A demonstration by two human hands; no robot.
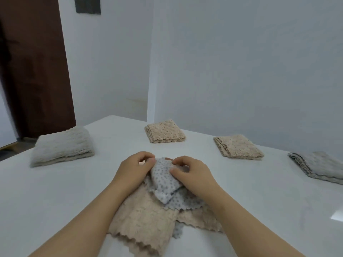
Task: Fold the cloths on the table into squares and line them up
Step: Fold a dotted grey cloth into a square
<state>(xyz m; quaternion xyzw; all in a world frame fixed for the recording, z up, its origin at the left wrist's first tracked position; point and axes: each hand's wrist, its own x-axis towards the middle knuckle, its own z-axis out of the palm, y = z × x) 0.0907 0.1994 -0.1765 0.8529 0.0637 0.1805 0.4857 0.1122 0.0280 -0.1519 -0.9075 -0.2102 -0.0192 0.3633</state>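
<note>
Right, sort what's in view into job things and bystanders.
Job:
- dotted cloth in left hand and right hand
- beige cloth underneath
- folded cloths
- table

Bystanders:
- door
- dark wall panel

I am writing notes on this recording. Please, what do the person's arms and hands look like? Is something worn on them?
Both forearms are bare up to the bottom edge of the picture: no sleeves show. The left hand and the right hand wear no gloves. No watch, bracelet or ring can be seen, though most fingers are curled and partly hidden. The visible nails look short and unpainted.
</note>
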